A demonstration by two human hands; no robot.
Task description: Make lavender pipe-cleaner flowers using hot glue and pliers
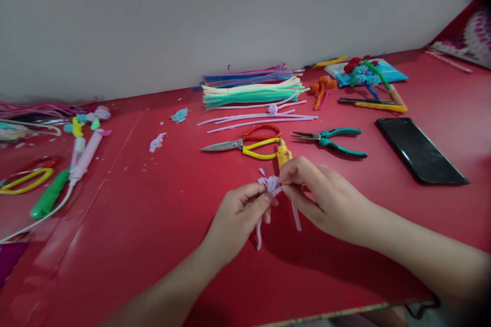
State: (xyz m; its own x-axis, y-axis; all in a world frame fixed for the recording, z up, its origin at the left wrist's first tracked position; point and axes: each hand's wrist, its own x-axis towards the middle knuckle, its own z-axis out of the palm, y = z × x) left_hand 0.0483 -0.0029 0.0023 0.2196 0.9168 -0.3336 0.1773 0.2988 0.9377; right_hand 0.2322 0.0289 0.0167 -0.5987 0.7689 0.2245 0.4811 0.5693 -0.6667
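Between thumb and fingers, my left hand (245, 209) pinches a small flower-like bundle of lilac pipe cleaner (273, 183), with one stem hanging down below the fingers. My right hand (318, 194) is closed at the bundle's right side, its thumb and forefinger pinching a short lilac end. Partly hidden behind the right hand lies a yellow glue gun (284, 154), and a pale glue stick (296, 217) shows below the hand. Scissors (226, 146) with red and yellow handles lie just beyond, beside teal-handled pliers (332, 140).
Loose lilac pipe cleaners (264, 121) and a green-and-cream bundle (249, 93) lie at the back. A black phone (422, 150) is on the right. At left are a pink-and-green glue gun (82, 161) with a white cord and more scissors (28, 180). Lilac scraps (156, 142) dot the red table.
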